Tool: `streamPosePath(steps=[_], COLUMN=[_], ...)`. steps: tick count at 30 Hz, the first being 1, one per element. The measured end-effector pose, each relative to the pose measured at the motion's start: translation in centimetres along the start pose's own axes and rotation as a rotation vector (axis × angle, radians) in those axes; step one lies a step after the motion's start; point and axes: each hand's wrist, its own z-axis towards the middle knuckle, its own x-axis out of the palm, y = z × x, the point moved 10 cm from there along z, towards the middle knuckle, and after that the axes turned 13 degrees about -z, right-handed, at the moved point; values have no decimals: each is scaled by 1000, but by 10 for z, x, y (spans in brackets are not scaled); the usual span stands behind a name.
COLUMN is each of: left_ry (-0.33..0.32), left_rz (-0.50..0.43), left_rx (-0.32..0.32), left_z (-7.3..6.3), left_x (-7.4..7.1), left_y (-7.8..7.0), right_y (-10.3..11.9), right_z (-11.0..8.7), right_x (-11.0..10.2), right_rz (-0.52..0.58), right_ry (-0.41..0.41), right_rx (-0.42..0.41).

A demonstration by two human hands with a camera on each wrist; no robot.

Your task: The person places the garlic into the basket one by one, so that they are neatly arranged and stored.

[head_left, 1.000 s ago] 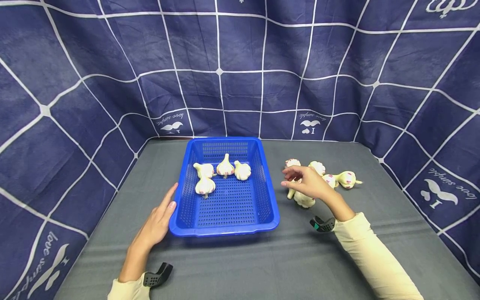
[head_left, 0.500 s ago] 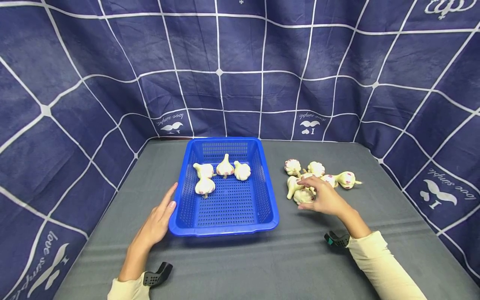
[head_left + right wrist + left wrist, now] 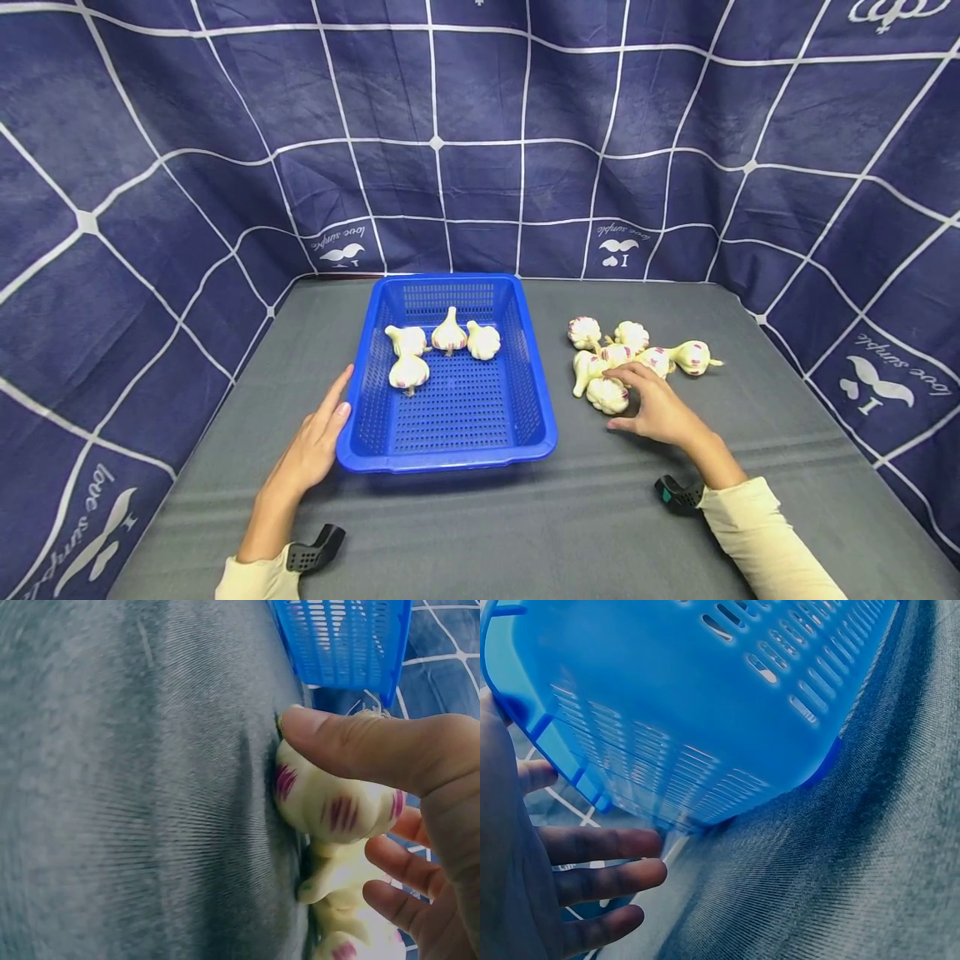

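Your cuffs and the dark wrist devices were the nearest items on record, above the grey cloth. Your left hand was extended, fingers straight, touching the left rim of the blue basket; it had no grip around it. Your right hand was partly spread, thumb and fingers well apart on either side of the nearest garlic bulb. A gap showed between palm and bulb. Whether thumb or fingertips made contact could not be determined.

That bulb lay on the cloth, at the near edge of a loose cluster of seven. The six other bulbs sat beyond your right fingers, some touching; the rightmost lay on its side, stem pointing left. Four bulbs were inside the basket, toward its far half, between your two hands but well apart from both. Behind everything hung the navy backdrop with its white grid.

On comparison of views: your left wrist camera showed the slotted outer wall of the basket and three of your fingers spread below the rim, which the head camera did not show. Your right wrist camera showed your thumb crossing in front of the nearest bulb, purple streaks on its skin, and your other fingers on its far side. Only the head camera showed the basket's contents and the full cluster.
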Motion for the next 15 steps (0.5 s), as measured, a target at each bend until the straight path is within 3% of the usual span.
streamPosePath(steps=[15], left_ry=[-6], left_rz=[12], left_rx=[4], left_z=[0], left_x=[-1], left_y=[0], right_y=[0], right_z=[-7], right_x=[4], right_rz=[-43], right_ry=[-27], right_rx=[-10])
